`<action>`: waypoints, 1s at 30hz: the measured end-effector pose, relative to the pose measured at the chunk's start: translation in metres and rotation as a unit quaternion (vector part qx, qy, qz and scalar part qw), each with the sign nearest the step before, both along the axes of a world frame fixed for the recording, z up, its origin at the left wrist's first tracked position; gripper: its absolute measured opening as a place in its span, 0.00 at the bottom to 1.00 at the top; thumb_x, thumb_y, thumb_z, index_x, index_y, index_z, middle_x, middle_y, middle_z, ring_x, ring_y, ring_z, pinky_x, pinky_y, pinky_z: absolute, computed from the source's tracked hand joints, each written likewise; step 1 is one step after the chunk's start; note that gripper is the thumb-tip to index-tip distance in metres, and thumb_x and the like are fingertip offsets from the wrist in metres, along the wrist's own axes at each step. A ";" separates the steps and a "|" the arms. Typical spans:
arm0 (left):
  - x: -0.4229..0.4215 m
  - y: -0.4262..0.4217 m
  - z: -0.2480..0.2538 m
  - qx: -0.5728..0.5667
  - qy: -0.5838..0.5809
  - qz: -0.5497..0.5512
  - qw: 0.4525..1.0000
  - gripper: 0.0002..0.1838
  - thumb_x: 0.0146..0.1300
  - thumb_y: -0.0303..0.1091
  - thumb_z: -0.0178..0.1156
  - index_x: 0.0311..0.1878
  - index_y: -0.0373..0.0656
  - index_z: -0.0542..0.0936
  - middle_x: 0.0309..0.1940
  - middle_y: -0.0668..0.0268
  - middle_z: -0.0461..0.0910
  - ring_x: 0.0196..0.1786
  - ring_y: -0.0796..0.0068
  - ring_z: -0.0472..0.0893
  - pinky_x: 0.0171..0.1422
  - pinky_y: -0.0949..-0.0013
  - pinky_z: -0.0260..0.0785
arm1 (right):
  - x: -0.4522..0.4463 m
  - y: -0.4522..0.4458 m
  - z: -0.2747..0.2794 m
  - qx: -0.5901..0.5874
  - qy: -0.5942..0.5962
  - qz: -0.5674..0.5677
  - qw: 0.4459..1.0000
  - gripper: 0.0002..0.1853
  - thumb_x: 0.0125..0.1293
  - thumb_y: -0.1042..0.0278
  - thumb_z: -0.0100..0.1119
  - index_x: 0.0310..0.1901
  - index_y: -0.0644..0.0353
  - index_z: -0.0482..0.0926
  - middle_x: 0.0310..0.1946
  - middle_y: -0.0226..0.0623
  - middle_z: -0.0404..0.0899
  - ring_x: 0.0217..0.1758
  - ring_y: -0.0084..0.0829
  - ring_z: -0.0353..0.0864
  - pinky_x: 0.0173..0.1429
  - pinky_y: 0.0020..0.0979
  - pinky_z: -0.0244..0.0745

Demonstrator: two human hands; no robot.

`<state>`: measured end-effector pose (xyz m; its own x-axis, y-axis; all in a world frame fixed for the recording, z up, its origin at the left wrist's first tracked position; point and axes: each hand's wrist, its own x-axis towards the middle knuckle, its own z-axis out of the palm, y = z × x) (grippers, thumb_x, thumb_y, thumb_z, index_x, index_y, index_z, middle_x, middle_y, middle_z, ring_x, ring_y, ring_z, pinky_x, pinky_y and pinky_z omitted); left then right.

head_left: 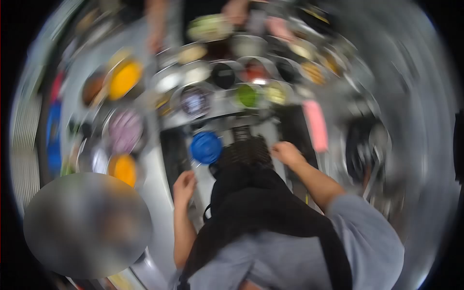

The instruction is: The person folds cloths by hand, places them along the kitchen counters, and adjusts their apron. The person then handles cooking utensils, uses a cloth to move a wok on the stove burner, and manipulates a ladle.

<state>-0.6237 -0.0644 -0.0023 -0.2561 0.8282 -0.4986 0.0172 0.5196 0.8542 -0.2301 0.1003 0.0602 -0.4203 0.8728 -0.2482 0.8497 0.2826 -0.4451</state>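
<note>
The whole view is smeared by motion. My left hand (184, 186) is at the left of my dark apron (270, 208), its fingers curled in with nothing visible in them. Just above and to the right of it is a round blue lid or container (206, 147). My right hand (288, 153) is on the other side, fingers bunched together; whatever they hold, if anything, cannot be made out. Between the hands, against my apron, lies a black, grid-like thing (246, 151). Beyond it stand round containers with green food (247, 95) and purple food (195, 102).
More food containers crowd the far side, one with red contents (256, 72). On the left are bowls with orange food (124, 79) and pale purple food (125, 129). A pink object (315, 126) lies to the right. Another person's hand (236, 12) shows at the top.
</note>
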 end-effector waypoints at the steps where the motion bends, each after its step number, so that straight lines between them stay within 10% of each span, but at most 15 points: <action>1: 0.004 0.015 -0.001 0.028 0.011 -0.026 0.999 0.09 0.65 0.26 0.59 0.48 0.40 0.80 0.35 0.69 0.80 0.33 0.79 0.79 0.39 0.76 0.71 | 0.021 -0.011 -0.013 -0.010 -0.018 -0.029 0.999 0.09 0.60 0.63 0.62 0.35 0.61 0.83 0.33 0.47 0.82 0.40 0.50 0.82 0.46 0.46 0.76; 9: 0.102 0.144 0.053 0.006 0.057 -0.291 0.955 0.09 0.66 0.25 0.59 0.49 0.40 0.79 0.33 0.71 0.78 0.33 0.81 0.77 0.33 0.78 0.69 | 0.172 -0.121 0.019 0.102 0.097 -0.335 0.932 0.07 0.61 0.64 0.59 0.34 0.59 0.81 0.33 0.44 0.83 0.39 0.48 0.82 0.46 0.45 0.77; 13: 0.184 0.191 0.083 0.030 0.141 -0.332 0.932 0.10 0.66 0.24 0.58 0.50 0.39 0.78 0.36 0.69 0.80 0.34 0.81 0.78 0.33 0.77 0.70 | 0.267 -0.175 0.045 0.186 0.146 -0.557 0.796 0.04 0.61 0.69 0.63 0.36 0.58 0.82 0.34 0.43 0.83 0.37 0.45 0.84 0.44 0.40 0.78; 18: 0.279 0.211 0.055 0.107 0.126 -0.420 0.893 0.10 0.65 0.24 0.59 0.49 0.37 0.79 0.36 0.64 0.83 0.37 0.75 0.82 0.43 0.71 0.75 | 0.426 -0.245 0.063 0.414 -0.243 -0.612 0.629 0.08 0.56 0.73 0.66 0.37 0.63 0.80 0.38 0.46 0.83 0.35 0.52 0.82 0.44 0.45 0.78; 21: 0.350 0.191 0.061 0.116 0.166 -0.526 0.826 0.12 0.63 0.28 0.63 0.50 0.38 0.81 0.37 0.58 0.85 0.39 0.72 0.84 0.46 0.69 0.76 | 0.486 -0.294 0.015 0.104 -0.211 -0.736 0.635 0.10 0.55 0.68 0.66 0.34 0.64 0.77 0.34 0.48 0.82 0.34 0.53 0.80 0.44 0.48 0.76; 25: 0.409 0.179 0.075 0.092 0.167 -0.579 0.792 0.14 0.62 0.27 0.64 0.51 0.37 0.80 0.39 0.62 0.85 0.43 0.76 0.83 0.49 0.71 0.75 | 0.493 -0.314 -0.006 0.081 -0.054 -0.736 0.670 0.14 0.57 0.63 0.61 0.36 0.67 0.78 0.33 0.55 0.82 0.42 0.55 0.83 0.46 0.50 0.76; 30: 0.461 0.180 0.087 0.099 0.183 -0.642 0.737 0.15 0.61 0.30 0.65 0.51 0.39 0.81 0.39 0.54 0.86 0.43 0.66 0.86 0.49 0.66 0.78 | 0.419 -0.318 -0.009 0.178 0.122 -0.798 0.562 0.11 0.61 0.69 0.59 0.32 0.70 0.73 0.22 0.51 0.77 0.27 0.43 0.80 0.36 0.40 0.75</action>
<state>-0.1629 0.1156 0.0842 0.7159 0.5520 -0.4276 0.6355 -0.2613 0.7266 0.1891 -0.2181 0.0517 0.9859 0.1618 -0.0431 0.0726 -0.6450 -0.7607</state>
